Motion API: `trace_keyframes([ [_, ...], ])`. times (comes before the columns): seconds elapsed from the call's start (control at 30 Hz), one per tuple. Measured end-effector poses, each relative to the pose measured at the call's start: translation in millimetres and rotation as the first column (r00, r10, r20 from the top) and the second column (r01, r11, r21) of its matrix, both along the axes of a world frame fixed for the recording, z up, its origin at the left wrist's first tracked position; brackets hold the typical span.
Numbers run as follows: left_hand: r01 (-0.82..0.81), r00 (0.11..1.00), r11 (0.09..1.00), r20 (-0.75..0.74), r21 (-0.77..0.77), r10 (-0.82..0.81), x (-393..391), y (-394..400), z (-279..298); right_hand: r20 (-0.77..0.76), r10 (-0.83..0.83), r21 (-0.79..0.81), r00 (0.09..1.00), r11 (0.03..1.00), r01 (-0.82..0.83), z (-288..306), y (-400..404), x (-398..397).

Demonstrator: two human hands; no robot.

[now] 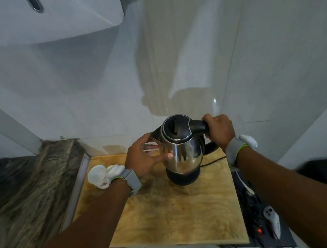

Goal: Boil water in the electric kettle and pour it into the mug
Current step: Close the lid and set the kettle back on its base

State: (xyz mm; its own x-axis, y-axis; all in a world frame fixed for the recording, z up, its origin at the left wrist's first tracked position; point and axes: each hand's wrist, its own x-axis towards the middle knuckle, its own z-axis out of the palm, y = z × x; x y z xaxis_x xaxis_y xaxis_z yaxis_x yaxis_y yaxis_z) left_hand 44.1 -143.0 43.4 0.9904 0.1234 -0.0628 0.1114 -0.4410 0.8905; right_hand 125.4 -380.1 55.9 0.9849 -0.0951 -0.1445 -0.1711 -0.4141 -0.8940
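Hands: right hand grips kettle handle, left hand open, fingers steadying steel kettle | kettle on its base near tabletop far edge | seat it squarely, lid shut, before switching on | mug unseen

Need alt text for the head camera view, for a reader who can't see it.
A person's right hand grips the black handle of a steel electric kettle sitting on its black base on a wooden board, while the left hand touches the kettle's side. Its lid is closed. White wall tiles behind.
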Motion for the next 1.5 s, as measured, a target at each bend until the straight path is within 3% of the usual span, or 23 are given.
trace_keyframes([
  [0.57,-0.016,0.995,0.995,-0.096,-0.099,0.006,21,1,-85,-0.102,-0.071,-0.045,0.992,0.997,0.066,-84,1,21],
  [0.83,-0.056,0.99,0.99,-0.136,-0.132,0.038,26,5,-111,-0.093,-0.023,-0.065,0.995,0.998,0.017,-107,7,29],
  [1.5,-0.057,0.986,0.988,-0.164,-0.146,0.033,33,4,-125,-0.141,-0.047,-0.044,0.989,0.998,0.041,-137,7,40],
])
